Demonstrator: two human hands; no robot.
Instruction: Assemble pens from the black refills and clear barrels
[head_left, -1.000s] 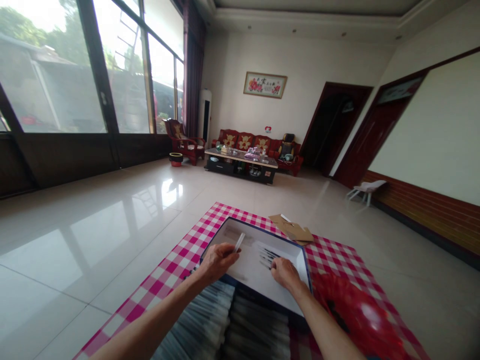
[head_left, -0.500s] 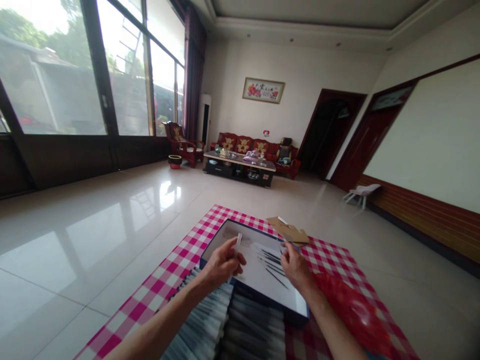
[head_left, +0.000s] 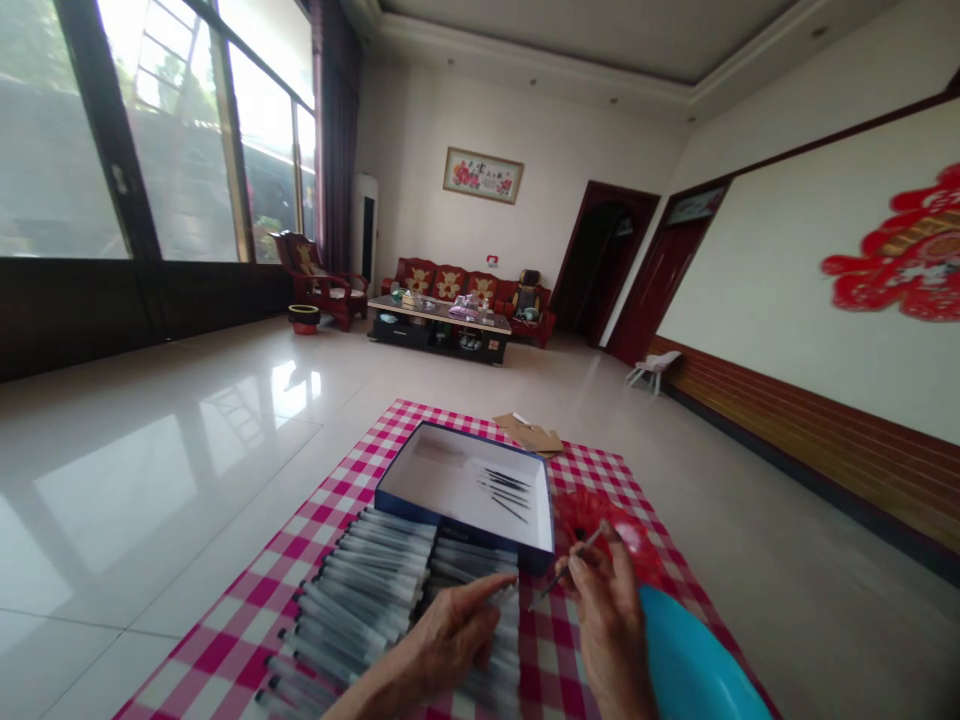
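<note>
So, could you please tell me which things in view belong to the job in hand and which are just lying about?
Seemingly in use: slender stick in the right hand; piled tubes by the left hand; shallow box; dark slender pieces inside it.

Seemingly lying about: brown cardboard; pale stool; coffee table.

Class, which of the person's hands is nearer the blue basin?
Right. The right hand is just left of the blue basin; the left hand is farther left, over the pen-like sticks.
</note>
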